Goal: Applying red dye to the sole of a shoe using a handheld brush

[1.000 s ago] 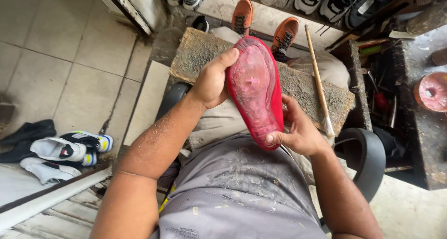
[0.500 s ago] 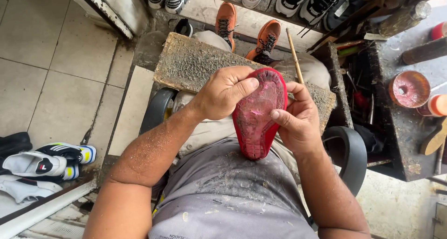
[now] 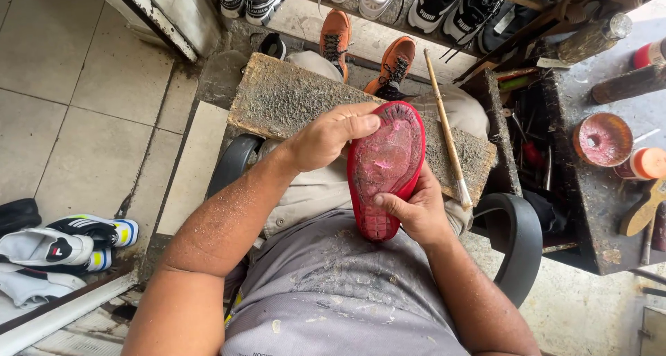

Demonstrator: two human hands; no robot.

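Your left hand [image 3: 329, 137] sits at the centre of the frame, fingers curled over the upper left edge of the red rubber shoe sole [image 3: 386, 167], with the thumb pressing down on its scuffed pinkish surface. Your right hand [image 3: 415, 209] cups the sole from the lower right, thumb laid across the tread near the heel end, fingers wrapped behind it out of view. So both hands are closed on the sole, which stands tilted over your lap, toe end pointing to the top of the frame.

Just behind the sole, a rough grey work board [image 3: 291, 99] lies across your knees. A long wooden-handled brush [image 3: 445, 130] rests on the board's right part, slanting from upper centre down to the right. Your orange laced shoes [image 3: 336, 33] show above the board. At the right edge, a dark cluttered bench [image 3: 590, 210] carries a round red-stained tin [image 3: 601, 139]. At lower left, white sneakers [image 3: 66, 245] lie on the tiled floor [image 3: 62, 71].
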